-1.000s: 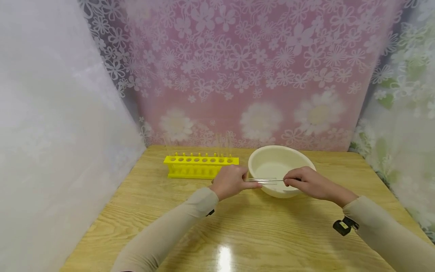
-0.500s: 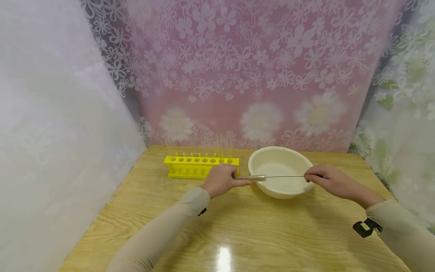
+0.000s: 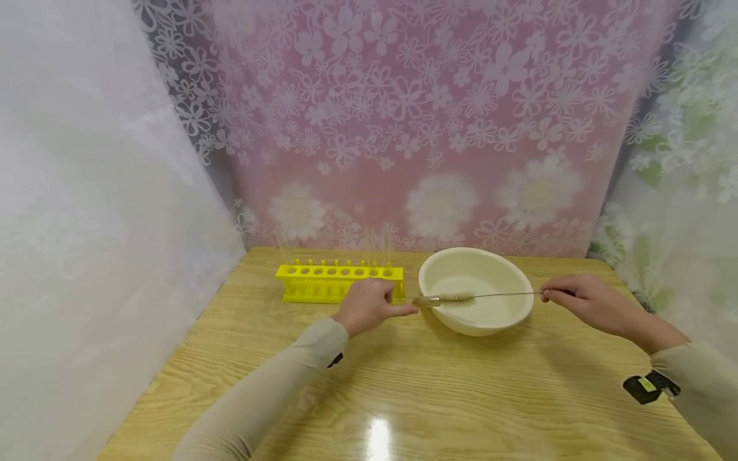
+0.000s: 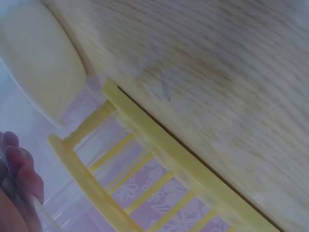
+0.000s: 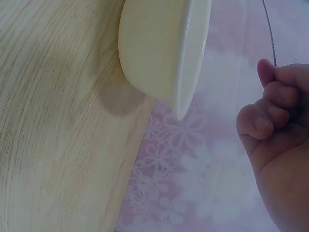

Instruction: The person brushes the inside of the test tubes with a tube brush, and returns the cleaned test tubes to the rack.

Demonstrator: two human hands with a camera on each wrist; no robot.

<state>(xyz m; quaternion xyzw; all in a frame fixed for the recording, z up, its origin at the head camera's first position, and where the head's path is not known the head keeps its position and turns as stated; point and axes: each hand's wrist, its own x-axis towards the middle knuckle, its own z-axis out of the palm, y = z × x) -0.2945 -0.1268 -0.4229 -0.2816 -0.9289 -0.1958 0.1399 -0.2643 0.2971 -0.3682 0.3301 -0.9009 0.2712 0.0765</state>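
Observation:
My left hand [image 3: 369,306] grips a clear test tube [image 3: 434,301], its mouth pointing right over the near left rim of a cream basin [image 3: 474,330]. Out of that mouth sticks a test tube brush [image 3: 458,298]; part of its tan bristles shows outside, and part is still within the glass. My right hand [image 3: 588,299] pinches the far end of the brush's thin twisted wire, just right of the basin. In the right wrist view the wire [image 5: 271,38] rises from between thumb and forefinger, the other fingers curled. The left wrist view catches only some left fingertips [image 4: 26,169].
A yellow test tube rack [image 3: 340,274] stands behind my left hand, with several clear tubes upright at its two ends. The wooden table [image 3: 438,397] reaches back to a pink flowered curtain [image 3: 369,128], with pale curtains on both sides.
My right hand has moved right, drawing the brush partway out of the test tube, so bristles now show. My left hand, holding the tube, has shifted somewhat left.

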